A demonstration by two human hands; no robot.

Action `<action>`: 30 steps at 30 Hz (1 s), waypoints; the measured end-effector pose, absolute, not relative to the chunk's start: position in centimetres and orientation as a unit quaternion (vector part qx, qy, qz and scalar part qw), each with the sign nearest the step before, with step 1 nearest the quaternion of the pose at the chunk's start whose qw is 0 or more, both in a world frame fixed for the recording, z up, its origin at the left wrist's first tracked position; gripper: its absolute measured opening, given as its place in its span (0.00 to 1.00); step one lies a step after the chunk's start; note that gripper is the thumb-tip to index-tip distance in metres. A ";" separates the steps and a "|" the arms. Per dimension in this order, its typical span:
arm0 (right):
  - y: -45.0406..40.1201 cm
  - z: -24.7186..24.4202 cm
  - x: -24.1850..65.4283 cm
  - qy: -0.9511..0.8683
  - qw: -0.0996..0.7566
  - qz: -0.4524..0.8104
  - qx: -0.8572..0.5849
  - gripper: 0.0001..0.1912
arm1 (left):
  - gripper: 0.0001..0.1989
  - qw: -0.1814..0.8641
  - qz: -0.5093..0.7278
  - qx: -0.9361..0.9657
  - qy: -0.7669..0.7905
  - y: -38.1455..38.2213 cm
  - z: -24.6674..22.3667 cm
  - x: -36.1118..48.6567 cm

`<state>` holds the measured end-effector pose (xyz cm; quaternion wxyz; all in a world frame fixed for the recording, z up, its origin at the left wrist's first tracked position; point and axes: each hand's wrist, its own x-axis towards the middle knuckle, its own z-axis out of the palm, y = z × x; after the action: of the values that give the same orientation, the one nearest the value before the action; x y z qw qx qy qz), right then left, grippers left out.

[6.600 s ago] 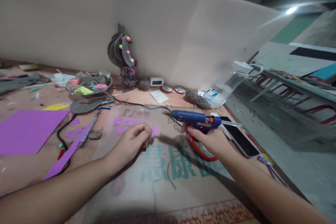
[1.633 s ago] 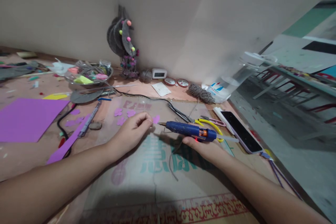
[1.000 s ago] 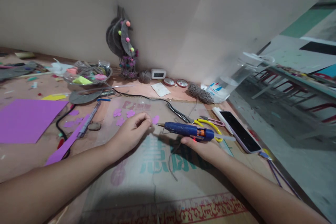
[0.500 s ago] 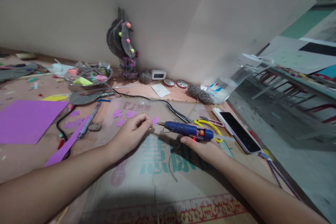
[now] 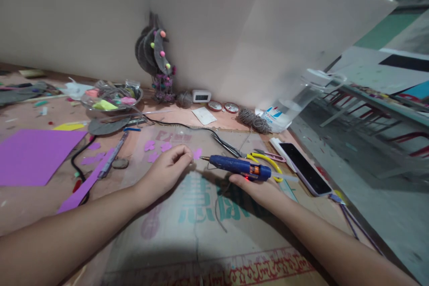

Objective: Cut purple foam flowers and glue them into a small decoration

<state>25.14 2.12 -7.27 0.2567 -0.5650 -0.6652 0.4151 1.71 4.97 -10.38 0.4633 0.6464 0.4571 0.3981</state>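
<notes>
My right hand (image 5: 254, 187) grips a blue hot glue gun (image 5: 234, 166), its nozzle pointing left and a clear glue stick jutting from its rear. A small red light glows on the gun. Close to the nozzle, the fingers of my left hand (image 5: 170, 167) are pinched together; whatever they hold is too small to make out. A purple paper flower (image 5: 197, 154) shows just behind the nozzle tip, and I cannot tell whether it is held. Several more purple flowers (image 5: 165, 146) lie beyond my left hand. A grey yarn strand (image 5: 219, 214) hangs or lies below the gun.
Yellow-handled scissors (image 5: 264, 161) lie behind the gun, beside a phone (image 5: 304, 167). Purple paper (image 5: 36, 156) and a bowl of craft bits (image 5: 112, 103) are at left. Yarn (image 5: 254, 120), a small clock (image 5: 201, 96) and a clear bottle (image 5: 301, 98) stand along the back.
Both hands and the glue gun hold nearly the same place. The whole view has shifted very slightly.
</notes>
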 end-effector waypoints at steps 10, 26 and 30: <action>2.1 -7.1 25.0 -0.655 0.277 0.418 -0.565 0.17 | 0.12 0.474 0.401 0.642 0.450 4.9 -10.4 1.7; 3.2 -6.6 26.4 -0.665 0.269 0.387 -0.579 0.20 | 0.13 0.497 0.413 0.616 0.451 5.0 -10.5 1.9; 4.7 -4.9 26.7 -0.661 0.329 0.388 -0.552 0.18 | 0.12 0.501 0.420 0.609 0.449 5.1 -10.5 2.1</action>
<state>26.73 4.72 -4.87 0.3292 -0.5515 -0.6607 0.3884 2.08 5.07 -10.53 0.5008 0.6093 0.4488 0.4202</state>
